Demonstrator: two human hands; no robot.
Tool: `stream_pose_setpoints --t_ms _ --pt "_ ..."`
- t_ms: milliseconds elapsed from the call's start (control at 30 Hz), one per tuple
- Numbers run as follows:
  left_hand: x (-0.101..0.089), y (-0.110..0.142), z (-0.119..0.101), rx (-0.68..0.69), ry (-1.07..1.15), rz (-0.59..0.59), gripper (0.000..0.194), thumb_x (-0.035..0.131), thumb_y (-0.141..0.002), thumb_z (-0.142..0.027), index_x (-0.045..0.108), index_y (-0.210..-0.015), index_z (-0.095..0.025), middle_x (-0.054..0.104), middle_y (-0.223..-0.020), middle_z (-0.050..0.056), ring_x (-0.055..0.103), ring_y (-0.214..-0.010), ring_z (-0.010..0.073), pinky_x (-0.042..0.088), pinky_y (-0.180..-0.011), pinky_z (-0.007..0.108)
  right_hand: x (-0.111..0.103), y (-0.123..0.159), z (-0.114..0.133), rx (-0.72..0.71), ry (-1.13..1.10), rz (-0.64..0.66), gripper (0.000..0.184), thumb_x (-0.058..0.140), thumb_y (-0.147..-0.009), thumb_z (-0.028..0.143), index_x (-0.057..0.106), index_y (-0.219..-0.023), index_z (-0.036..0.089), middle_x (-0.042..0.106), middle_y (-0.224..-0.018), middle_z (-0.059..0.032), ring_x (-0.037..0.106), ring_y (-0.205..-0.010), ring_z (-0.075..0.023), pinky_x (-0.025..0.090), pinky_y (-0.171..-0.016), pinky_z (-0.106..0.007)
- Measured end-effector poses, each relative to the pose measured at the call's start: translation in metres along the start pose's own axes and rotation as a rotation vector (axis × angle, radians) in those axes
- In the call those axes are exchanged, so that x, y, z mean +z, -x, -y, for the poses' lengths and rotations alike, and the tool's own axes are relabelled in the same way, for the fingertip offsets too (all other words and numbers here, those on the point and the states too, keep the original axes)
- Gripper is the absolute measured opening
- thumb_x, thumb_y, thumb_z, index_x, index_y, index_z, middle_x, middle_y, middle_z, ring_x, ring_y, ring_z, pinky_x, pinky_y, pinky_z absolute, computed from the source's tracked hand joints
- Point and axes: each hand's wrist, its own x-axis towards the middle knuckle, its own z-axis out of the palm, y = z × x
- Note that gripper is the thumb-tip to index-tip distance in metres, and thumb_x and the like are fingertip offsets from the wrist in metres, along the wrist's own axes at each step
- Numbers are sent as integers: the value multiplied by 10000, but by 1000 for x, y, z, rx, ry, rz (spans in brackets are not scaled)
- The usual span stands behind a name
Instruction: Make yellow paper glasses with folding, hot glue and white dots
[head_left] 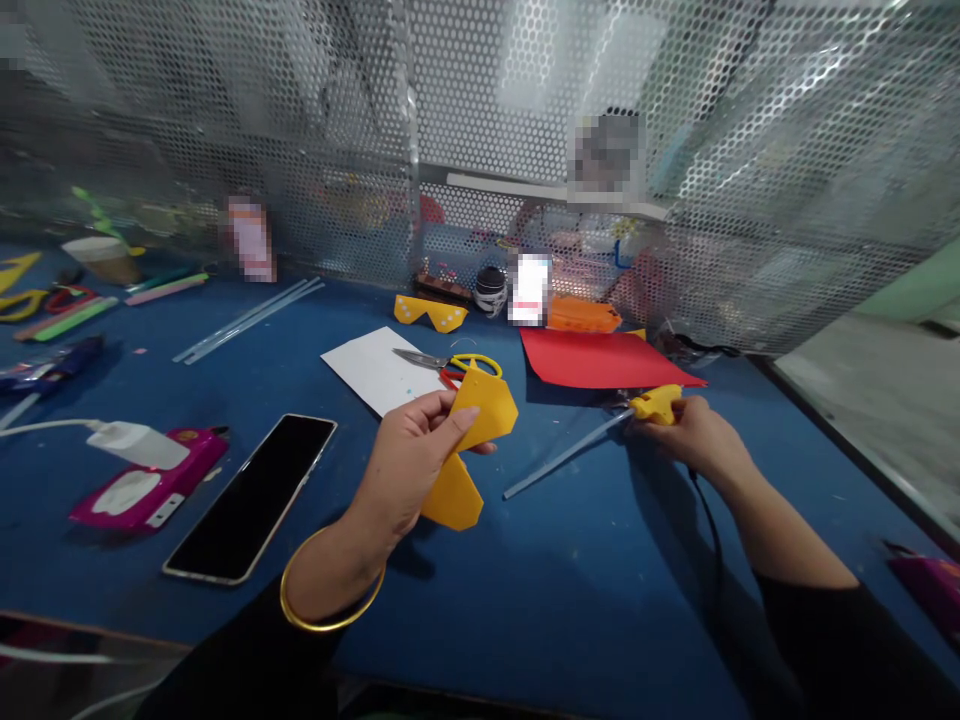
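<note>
Left hand (409, 455) pinches yellow cutout (489, 408); right hand (703, 437) grips yellow glue gun (655, 404), right of cutout; clear stick (566, 455) slants between.

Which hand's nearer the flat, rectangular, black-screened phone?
Left. Left hand is right of the black-screened phone, not touching; right hand is much farther right, holding a yellow corded glue gun.

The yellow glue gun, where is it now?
In the head view, the glue gun is right of centre, in the right hand, just this side of the red sheet.
</note>
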Motion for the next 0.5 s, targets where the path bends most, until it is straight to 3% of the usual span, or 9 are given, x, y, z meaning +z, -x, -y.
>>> stream_pose_setpoints --t_ms 100,233,500 --pt "-1 1 1 10 13 13 237 823 -784 -324 757 -938 -156 797 -876 55 727 -648 144 530 -612 223 1 4 0 32 0 30 718 703 -703 596 565 -1219 116 754 -835 -148 720 -736 -328 492 -618 -383" --pt "-1 2 0 8 22 16 241 819 -789 -317 756 -950 -149 799 -890 55 724 -652 131 527 -622 211 3 18 -4 39 -5 20 705 664 -720 619 571 -1210 121 752 -965 -205 726 -848 -373 501 -675 -416" --pt "-1 3 1 16 37 40 235 812 -795 -311 755 -954 -148 796 -882 52 718 -634 125 530 -628 217 6 54 -18 9 -84 -19 572 609 -724 516 622 -1175 164 757 -1064 -173 717 -910 -343 493 -700 -392"
